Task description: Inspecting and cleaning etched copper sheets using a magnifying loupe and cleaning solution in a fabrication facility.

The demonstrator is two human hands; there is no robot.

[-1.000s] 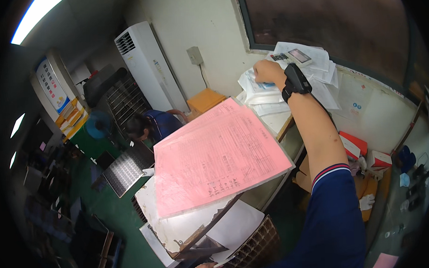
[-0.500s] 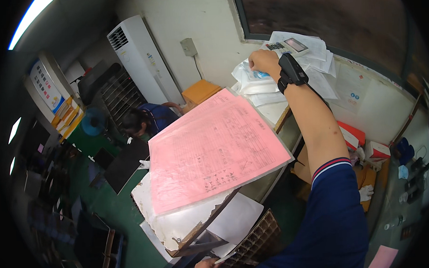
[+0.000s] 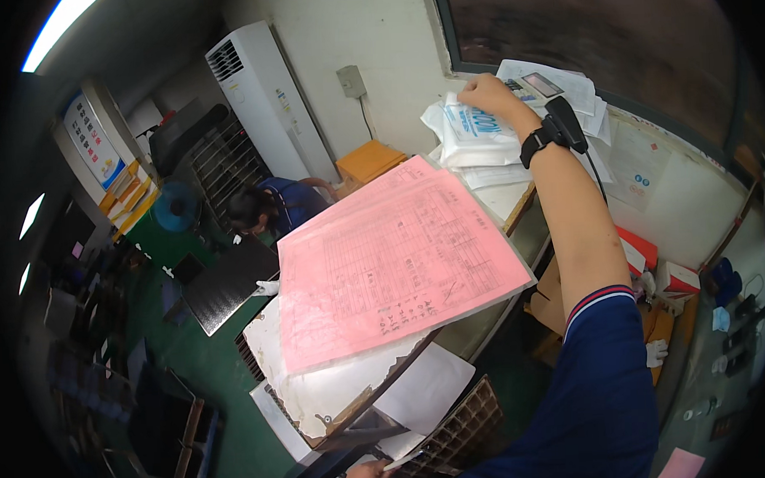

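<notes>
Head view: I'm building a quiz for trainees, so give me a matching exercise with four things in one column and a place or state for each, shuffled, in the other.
Things:
1. pink forms
2. white plastic packet
3. black wrist device
4. orange box

Places or states:
A. strapped on the right forearm
B. against the wall beside the tall white air conditioner
C. lying on top of the clipboard
D. under the right hand

Pairs: 1-C, 2-D, 3-A, 4-B

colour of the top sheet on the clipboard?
Pink, printed with a grid of table lines; the top sheet shows best in the head view.
</notes>
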